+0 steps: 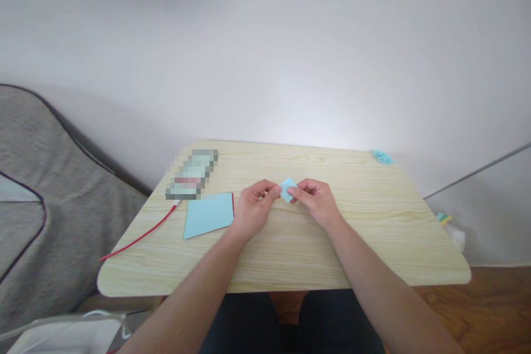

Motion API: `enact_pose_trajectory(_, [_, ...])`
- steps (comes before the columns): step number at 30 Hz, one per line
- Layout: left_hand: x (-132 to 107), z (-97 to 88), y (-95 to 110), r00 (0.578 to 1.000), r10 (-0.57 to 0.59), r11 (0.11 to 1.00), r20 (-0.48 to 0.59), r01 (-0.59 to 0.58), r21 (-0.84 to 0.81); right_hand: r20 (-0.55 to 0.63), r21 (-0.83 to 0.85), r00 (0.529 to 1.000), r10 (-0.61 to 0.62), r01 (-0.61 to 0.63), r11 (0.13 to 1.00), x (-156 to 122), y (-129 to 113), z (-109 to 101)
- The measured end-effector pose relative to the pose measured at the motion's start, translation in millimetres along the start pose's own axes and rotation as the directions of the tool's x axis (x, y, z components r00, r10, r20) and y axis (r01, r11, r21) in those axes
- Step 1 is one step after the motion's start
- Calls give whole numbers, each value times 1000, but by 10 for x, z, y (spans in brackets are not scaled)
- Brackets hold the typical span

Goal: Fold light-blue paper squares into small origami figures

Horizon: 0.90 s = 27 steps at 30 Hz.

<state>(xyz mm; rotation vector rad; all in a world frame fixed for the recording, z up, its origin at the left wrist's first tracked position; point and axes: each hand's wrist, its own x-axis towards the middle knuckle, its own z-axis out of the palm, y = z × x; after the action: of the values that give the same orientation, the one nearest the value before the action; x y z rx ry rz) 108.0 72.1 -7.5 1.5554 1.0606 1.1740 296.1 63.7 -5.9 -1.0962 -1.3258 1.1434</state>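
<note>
Between my two hands, over the middle of the table, is a small light-blue piece of folded paper, turned like a diamond. My left hand pinches its left corner between thumb and fingers. On the right side, my right hand grips the paper with the thumb on top and the fingers behind. Left of my left hand lies a stack of light-blue paper sheets, with a thin red edge showing on its right side.
A phone-like device, blurred out, lies at the table's back left with a red cable running off the left edge. Crumpled blue paper sits at the back right corner of the wooden table. A grey cloth-covered seat stands left.
</note>
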Motion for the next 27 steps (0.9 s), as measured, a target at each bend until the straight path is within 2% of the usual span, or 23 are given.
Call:
enact_pose_trajectory(8, [14,-3,5,997,-1,999,-71,-2,-47,-21,83,1000,10,-8,997,15,-21,-23])
enact_pose_trajectory(16, [-11,-4,31,1000,-15,1000,18,16,-8,-85,47,996,-35,40,998,26,15,-40])
enact_pose_trajectory(21, [-30,17,60,997,13,992,82,-24,124,-102,47,995,-5,9,999,41,11,-21])
enact_pose_trajectory(24, [-36,28,74,999,19,986,40,-25,167,-79,11,997,-11,12,1000,31,-6,-13])
enact_pose_trajectory(27, [-32,26,68,1000,9,996,-26,-7,91,-36,-18,999,-30,29,999,13,-5,-10])
